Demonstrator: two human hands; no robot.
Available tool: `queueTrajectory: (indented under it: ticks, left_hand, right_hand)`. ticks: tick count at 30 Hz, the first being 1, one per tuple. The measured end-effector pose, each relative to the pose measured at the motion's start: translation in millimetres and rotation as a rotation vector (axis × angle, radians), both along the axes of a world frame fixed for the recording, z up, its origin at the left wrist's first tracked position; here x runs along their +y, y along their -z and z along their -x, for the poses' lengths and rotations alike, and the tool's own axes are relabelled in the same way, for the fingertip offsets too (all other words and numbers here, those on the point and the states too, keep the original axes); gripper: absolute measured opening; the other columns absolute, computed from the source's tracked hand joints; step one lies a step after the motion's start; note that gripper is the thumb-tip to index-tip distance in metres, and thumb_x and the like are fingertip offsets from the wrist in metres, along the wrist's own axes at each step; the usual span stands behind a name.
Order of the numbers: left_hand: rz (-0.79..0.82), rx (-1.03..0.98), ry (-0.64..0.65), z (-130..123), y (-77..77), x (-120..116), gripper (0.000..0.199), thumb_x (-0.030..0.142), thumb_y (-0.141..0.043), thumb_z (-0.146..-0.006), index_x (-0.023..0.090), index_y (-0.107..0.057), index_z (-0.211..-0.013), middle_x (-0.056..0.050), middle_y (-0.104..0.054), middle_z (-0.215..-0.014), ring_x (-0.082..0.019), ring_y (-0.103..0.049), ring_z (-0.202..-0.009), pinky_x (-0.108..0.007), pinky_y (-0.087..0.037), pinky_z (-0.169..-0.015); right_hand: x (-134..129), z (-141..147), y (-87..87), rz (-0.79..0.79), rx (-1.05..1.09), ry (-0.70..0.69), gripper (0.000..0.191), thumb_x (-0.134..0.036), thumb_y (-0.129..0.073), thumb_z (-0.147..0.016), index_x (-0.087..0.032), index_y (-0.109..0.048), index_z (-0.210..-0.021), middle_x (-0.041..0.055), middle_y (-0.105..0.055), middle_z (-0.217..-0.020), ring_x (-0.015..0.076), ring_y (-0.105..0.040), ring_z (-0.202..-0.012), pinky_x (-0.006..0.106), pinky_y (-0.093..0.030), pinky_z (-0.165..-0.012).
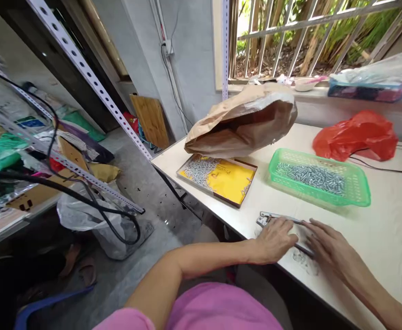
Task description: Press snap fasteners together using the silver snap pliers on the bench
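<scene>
A flat metal piece (269, 216) with dark long edges lies at the table's front edge, under and between both hands. My left hand (277, 240) rests on its left part, fingers bent over it; what its fingertips grip is hidden. My right hand (331, 247) lies along its right end with fingers stretched out, somewhat blurred. Behind them stands a green plastic basket (359, 195) with many small metal pins (316, 178). To the left, a shallow tray (226, 200) holds more pins (201, 170) on a yellow sheet (231, 181).
An open brown paper bag (242, 123) leans over the tray's back edge. A red plastic bag (357, 135) and a black cable (382, 169) lie at the back right. Perforated metal posts (91, 78) and hanging black cables (84, 196) stand at the left.
</scene>
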State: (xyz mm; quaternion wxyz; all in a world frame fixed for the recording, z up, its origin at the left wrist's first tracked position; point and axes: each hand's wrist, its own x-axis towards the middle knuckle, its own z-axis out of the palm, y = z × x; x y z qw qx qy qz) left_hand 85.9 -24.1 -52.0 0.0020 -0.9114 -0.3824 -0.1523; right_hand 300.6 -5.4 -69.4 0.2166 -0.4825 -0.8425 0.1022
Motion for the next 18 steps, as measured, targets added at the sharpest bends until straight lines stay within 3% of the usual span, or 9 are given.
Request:
queueTrajectory:
  ticks: [4, 8, 11, 14, 16, 18]
  left_hand:
    - [0.017, 0.034, 0.020, -8.6, -4.9, -8.3, 0.021, 0.015, -0.041, -0.091, 0.014, -0.061, -0.093, -0.010, -0.054, -0.095, -0.022, -0.050, -0.092, -0.031, -0.042, -0.070]
    - [0.059, 0.034, 0.036, -14.6, -7.1, -13.2, 0.019, 0.012, -0.040, -0.091, 0.013, -0.059, -0.093, -0.009, -0.056, -0.088, -0.021, -0.051, -0.086, -0.034, -0.042, -0.075]
    - [0.106, 0.020, 0.039, -15.4, -9.6, -18.4, 0.018, 0.015, -0.040, -0.092, 0.014, -0.058, -0.091, -0.008, -0.057, -0.089, -0.020, -0.053, -0.087, -0.036, -0.041, -0.082]
    - [0.161, -0.036, 0.089, -7.2, -15.7, -23.8, 0.020, 0.021, -0.041, -0.093, 0.013, -0.058, -0.100, -0.008, -0.058, -0.092, -0.020, -0.053, -0.091, -0.035, -0.041, -0.089]
    - [0.170, -0.100, 0.090, 9.2, -23.4, -21.5, 0.026, 0.028, -0.043, -0.093, 0.013, -0.058, -0.108, -0.009, -0.059, -0.100, -0.020, -0.052, -0.098, -0.033, -0.041, -0.092]
    - [0.161, -0.130, -0.022, 38.1, -35.7, -10.5, 0.027, 0.030, -0.044, -0.093, 0.014, -0.062, -0.106, -0.010, -0.059, -0.106, -0.020, -0.051, -0.100, -0.031, -0.042, -0.090]
  right_hand:
    - [13.4, 16.8, -17.0, -0.070, -0.143, -0.014, 0.043, -0.038, -0.037, -0.093, -0.017, -0.060, -0.121, 0.0141, -0.062, -0.110, 0.0287, -0.056, -0.099, 0.044, -0.045, -0.087]
    - [44.7, 25.6, -30.7, -0.051, -0.297, -0.068, 0.038, -0.034, -0.035, -0.094, -0.016, -0.068, -0.101, 0.0114, -0.065, -0.090, 0.0259, -0.056, -0.086, 0.040, -0.043, -0.077]
    - [58.5, 24.8, -34.7, -0.053, -0.308, -0.089, 0.038, -0.035, -0.034, -0.095, -0.018, -0.068, -0.098, 0.0094, -0.065, -0.092, 0.0251, -0.056, -0.089, 0.039, -0.040, -0.077]
    - [55.3, 24.6, -33.0, -0.052, -0.260, -0.077, 0.038, -0.034, -0.032, -0.095, -0.018, -0.066, -0.101, 0.0095, -0.065, -0.095, 0.0251, -0.056, -0.090, 0.040, -0.041, -0.079]
    - [45.6, 24.9, -29.3, -0.062, -0.200, -0.046, 0.039, -0.035, -0.032, -0.095, -0.018, -0.064, -0.109, 0.0108, -0.064, -0.103, 0.0266, -0.057, -0.094, 0.042, -0.043, -0.081]
    - [30.2, 23.9, -24.7, -0.079, -0.116, -0.016, 0.040, -0.039, -0.035, -0.093, -0.020, -0.059, -0.119, 0.0116, -0.062, -0.114, 0.0291, -0.057, -0.100, 0.046, -0.044, -0.084]
